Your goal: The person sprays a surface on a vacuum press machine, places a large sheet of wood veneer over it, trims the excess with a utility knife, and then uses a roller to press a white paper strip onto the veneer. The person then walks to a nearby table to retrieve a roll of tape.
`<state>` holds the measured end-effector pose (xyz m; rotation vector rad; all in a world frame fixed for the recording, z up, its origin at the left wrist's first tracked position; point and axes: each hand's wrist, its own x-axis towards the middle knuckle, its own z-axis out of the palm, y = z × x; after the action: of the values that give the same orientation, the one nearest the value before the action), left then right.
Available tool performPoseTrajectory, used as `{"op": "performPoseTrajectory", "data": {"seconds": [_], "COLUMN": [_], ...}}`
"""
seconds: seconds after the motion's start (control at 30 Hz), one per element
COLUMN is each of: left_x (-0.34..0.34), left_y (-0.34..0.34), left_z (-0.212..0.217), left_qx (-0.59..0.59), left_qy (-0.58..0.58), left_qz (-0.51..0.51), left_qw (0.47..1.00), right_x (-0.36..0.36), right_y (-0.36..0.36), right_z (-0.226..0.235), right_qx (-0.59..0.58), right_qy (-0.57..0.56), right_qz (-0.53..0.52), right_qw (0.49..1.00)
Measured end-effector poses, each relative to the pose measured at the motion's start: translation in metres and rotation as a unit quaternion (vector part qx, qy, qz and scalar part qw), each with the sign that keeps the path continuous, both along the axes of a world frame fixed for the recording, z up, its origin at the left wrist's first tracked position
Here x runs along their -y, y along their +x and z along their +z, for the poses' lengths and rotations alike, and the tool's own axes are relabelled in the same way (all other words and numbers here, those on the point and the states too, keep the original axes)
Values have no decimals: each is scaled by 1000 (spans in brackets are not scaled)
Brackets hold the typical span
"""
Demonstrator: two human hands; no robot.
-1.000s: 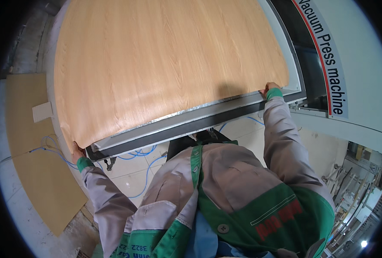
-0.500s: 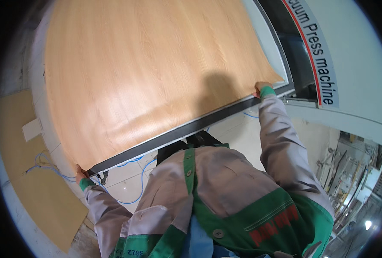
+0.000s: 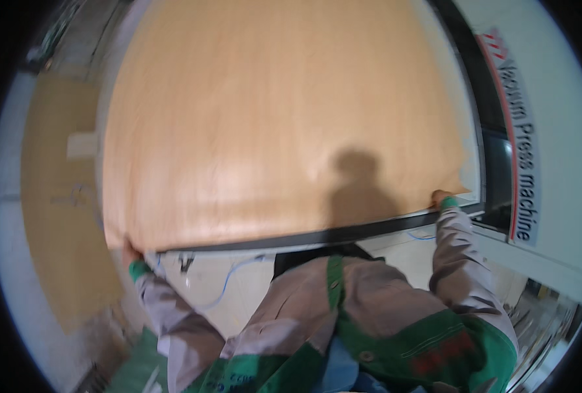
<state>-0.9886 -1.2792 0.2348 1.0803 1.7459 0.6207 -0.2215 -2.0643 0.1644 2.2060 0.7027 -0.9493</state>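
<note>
Tan, wood-grain, thin flexible sheet [image 3: 271, 131]: left hand [image 3: 130, 250] pinching its near-left corner (somewhat blurred), right hand [image 3: 442, 199] clamped beside its near-right. Apparent step: positioning; next needs even tension.

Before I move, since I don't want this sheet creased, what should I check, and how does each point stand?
1. Left hand holding the near left corner: ok.
2. Right hand holding the near edge by the right corner: ok.
3. Wood-grain sheet free of creases: cannot tell, picture blurred.
4. Right side fully covered: not ok, a pale strip shows.
5. Blue hose clear of feet: cannot tell, feet hidden.
</note>
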Motion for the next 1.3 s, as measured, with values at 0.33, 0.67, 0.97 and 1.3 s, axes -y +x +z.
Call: {"op": "performPoseTrajectory", "data": {"seconds": [0.33, 0.67, 0.97, 1.3], "left_x": [5, 19, 30, 43], "left_y": [32, 66, 75, 15], "left_z": [2, -9, -22, -69], "left_qx": [-83, -70, -39, 52], "left_qy": [-11, -39, -65, -41], "left_qz": [99, 87, 92, 111], "left_qw": [992, 993, 993, 992], "right_x": [-38, -118, -139, -132], "right_y": [-32, -12, -7, -15], "right_z": [32, 100, 48, 41], "right_qx": [101, 351, 349, 366], "right_qy": [82, 365, 369, 314], "right_qz": [-412, -407, -366, -350], "right_qw": [902, 761, 779, 803]}}
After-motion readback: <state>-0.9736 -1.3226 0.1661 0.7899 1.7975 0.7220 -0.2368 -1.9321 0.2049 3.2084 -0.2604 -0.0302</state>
